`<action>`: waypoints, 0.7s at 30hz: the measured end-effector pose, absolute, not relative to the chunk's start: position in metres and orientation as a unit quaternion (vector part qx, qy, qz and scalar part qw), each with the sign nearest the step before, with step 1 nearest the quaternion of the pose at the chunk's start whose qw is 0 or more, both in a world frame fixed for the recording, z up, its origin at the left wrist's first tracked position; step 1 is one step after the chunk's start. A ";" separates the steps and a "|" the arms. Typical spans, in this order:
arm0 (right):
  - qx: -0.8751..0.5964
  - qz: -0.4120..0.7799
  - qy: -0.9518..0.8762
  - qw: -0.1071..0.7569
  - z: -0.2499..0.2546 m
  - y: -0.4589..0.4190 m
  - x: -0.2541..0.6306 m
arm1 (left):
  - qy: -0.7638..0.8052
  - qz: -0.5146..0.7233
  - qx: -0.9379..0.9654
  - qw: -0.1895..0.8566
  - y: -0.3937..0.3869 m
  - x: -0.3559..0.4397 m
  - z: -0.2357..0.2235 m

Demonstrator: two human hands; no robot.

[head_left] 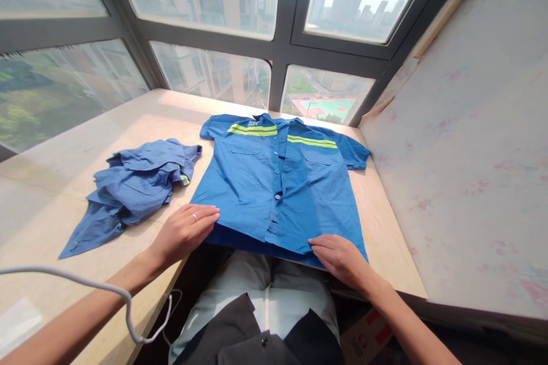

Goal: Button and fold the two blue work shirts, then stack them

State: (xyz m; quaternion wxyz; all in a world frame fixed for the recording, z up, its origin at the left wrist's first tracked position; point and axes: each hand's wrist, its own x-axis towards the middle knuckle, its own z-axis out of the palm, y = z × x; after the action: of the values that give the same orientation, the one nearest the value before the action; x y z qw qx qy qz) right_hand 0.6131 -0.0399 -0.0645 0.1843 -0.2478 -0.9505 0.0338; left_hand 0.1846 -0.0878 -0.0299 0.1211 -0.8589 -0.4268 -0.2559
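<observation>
A blue short-sleeved work shirt (244, 182) lies front up and spread flat, its collar toward the window. Yellow-green stripes cross its chest, and buttons run down the middle. My left hand (187, 229) grips the hem at the left corner, fingers closed over the cloth; a ring shows on one finger. On the right part of the hem, my right hand (338, 256) pinches the edge, its thumb hidden underneath. Between the two hands the front layer is slightly lifted from the darker back layer. To the left rests a crumpled blue garment (137, 179) with a small yellow-green stripe.
The pale tabletop (394, 239) ends at a front edge by my lap. Window frames (282, 51) stand behind it, a flower-patterned wall (462, 142) on the right. A grey cable (126, 302) loops over my left forearm. A cardboard box (366, 336) sits below.
</observation>
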 end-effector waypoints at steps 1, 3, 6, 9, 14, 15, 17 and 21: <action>-0.256 0.042 -0.945 0.200 -0.062 -0.040 0.615 | -0.434 -0.269 -0.849 0.133 -0.091 0.186 -0.027; -0.272 0.056 -0.931 0.235 -0.056 -0.040 0.619 | -0.432 -0.277 -0.846 0.143 -0.096 0.189 -0.028; -0.278 0.073 -0.923 0.258 -0.047 -0.042 0.628 | -0.419 -0.260 -0.858 0.143 -0.105 0.187 -0.044; -0.265 0.071 -0.933 0.234 -0.044 -0.046 0.637 | -0.421 -0.238 -0.865 0.133 -0.115 0.181 -0.064; -0.246 0.066 -0.953 0.166 -0.051 -0.052 0.644 | -0.459 -0.199 -0.860 0.103 -0.131 0.177 -0.088; -0.253 0.070 -0.952 0.156 -0.054 -0.052 0.644 | -0.466 -0.189 -0.859 0.096 -0.133 0.177 -0.091; -0.269 0.085 -0.949 0.140 -0.058 -0.053 0.644 | -0.466 -0.175 -0.863 0.092 -0.137 0.173 -0.095; -0.280 0.102 -0.945 0.133 -0.068 -0.051 0.642 | -0.429 -0.171 -0.881 0.103 -0.138 0.150 -0.100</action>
State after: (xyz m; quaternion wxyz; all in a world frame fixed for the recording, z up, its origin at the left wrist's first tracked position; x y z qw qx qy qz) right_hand 0.6421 -0.0512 -0.0678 0.1330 -0.2801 -0.9452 0.1023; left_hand 0.1504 -0.1376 -0.0996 0.1026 -0.8807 -0.4295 -0.1714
